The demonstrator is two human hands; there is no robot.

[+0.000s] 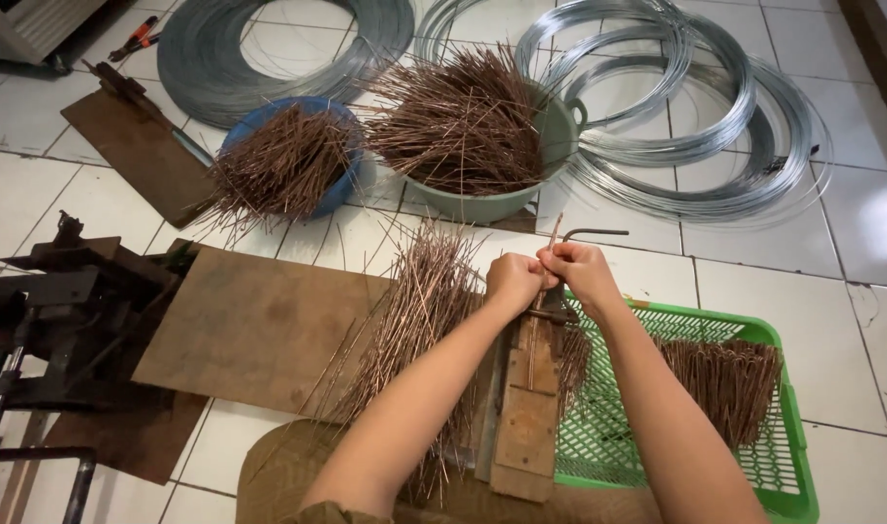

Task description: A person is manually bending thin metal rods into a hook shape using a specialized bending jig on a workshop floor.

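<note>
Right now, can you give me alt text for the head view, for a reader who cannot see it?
Left hand and right hand pinch thin copper-coloured rods together over a wooden jig. A loose rod pile lies to the left and a green basket of bent pieces to the right; two rod-filled bowls and wire coils sit beyond.

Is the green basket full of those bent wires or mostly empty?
Mostly empty. The green basket holds one bunch of bent wires at its far end; bare mesh shows across the rest.
</note>
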